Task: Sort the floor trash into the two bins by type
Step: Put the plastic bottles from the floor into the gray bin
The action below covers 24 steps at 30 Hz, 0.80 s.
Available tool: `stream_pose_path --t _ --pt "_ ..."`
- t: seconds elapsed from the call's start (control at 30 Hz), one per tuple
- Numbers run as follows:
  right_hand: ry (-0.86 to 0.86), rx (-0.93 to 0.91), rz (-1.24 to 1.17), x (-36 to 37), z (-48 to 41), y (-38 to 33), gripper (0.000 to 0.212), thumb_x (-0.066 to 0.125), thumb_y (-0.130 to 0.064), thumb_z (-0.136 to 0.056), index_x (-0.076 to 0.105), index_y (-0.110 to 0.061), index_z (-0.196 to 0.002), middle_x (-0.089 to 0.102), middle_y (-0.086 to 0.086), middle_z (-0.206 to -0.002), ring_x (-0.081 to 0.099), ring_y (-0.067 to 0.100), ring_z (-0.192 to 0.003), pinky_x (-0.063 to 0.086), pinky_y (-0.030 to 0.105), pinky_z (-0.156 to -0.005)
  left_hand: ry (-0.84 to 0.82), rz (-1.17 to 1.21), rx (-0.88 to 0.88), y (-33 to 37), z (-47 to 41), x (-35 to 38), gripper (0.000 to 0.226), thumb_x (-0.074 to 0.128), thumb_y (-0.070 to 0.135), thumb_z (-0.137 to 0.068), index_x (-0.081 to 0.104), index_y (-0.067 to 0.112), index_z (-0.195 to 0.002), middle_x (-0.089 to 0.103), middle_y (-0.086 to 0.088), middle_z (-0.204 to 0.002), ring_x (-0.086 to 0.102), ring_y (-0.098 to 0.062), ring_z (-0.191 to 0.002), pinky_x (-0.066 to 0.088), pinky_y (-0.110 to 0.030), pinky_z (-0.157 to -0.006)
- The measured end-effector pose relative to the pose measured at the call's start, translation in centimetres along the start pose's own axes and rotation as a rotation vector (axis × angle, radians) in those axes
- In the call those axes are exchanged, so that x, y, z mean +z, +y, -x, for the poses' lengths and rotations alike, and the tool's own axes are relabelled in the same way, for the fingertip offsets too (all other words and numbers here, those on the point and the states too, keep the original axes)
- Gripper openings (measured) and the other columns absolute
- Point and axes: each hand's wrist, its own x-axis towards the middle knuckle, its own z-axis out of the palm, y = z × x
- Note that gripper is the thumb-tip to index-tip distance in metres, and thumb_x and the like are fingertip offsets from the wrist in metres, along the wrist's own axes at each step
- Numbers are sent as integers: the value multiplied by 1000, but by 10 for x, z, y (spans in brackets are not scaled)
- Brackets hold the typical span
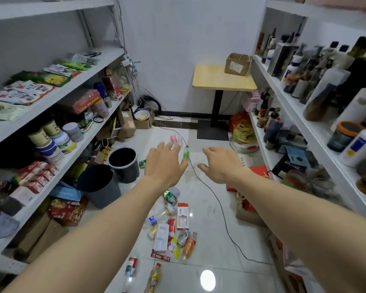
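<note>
The trash [171, 228] lies scattered on the glossy white tiled floor [209, 208] in the lower centre of the frame. It includes a green metal can [170, 197], a flat white box [161, 236], a red-and-white blister card [182, 216], an orange plastic bottle [188, 246] and crumpled wrappers. Two round dark grey plastic bins [99, 193] stand side by side at centre left. The left hand [164, 163] and right hand [220, 163] reach forward at mid-frame, fingers [206, 150] loosely spread, holding nothing.
</note>
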Motion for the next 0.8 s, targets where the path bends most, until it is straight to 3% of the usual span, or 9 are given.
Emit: stream_pose_path --t 0.27,0.53,0.8 --pt "35 -4 22 18 -165 92 47 34 -49 -98 52 -15 -124 58 6 -123 51 28 -115 39 41 -93 -22 -4 -48 10 -166 51 55 25 50 -97 45 18 -137 50 -2 -140 41 -24 -126 39 -40 -98" --pt "56 -33 50 24 -319 182 58 23 -51 -100 29 -21 -150 33 9 -154 26 32 -143 26 45 -113 -7 38 -118 41 -323 86 55 24 47 -101 39 18 -144 35 -5 -152 26 -26 -141 28 -41 -110" --pt "30 -108 27 28 -423 225 53 26 -49 -101 38 -20 -142 41 8 -147 36 29 -135 36 42 -105 -82 25 -144 39 -421 111 52 21 45 -103 33 21 -147 31 -3 -155 21 -25 -144 25 -40 -111"
